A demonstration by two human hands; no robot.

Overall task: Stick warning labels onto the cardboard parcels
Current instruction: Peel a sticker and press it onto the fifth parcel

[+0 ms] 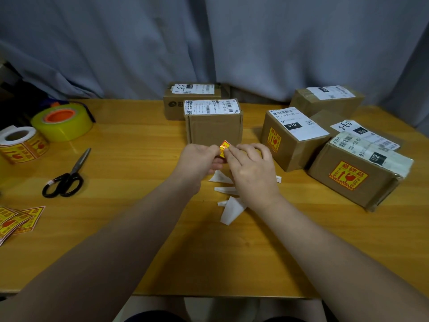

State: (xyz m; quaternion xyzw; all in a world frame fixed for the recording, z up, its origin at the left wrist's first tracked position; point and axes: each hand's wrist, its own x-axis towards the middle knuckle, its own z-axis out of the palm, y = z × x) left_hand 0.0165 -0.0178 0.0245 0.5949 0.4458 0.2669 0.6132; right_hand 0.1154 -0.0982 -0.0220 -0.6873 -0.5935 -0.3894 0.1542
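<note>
A small yellow and red warning label [223, 148] is pinched between my left hand [199, 161] and my right hand [249, 168], just in front of a plain cardboard parcel [213, 126] at the table's middle. That parcel's front face is bare. Two parcels at the right, one [290, 140] and a nearer one [357, 177], carry warning labels on their sides. Most of the held label is hidden by my fingers.
A label roll [21, 145] and a yellow tape roll [61, 122] stand at the left, with black scissors [67, 180] and loose cut labels [16, 223] nearer. White backing scraps [228, 205] lie under my right wrist. More parcels stand at the back [192, 98] and back right [325, 98].
</note>
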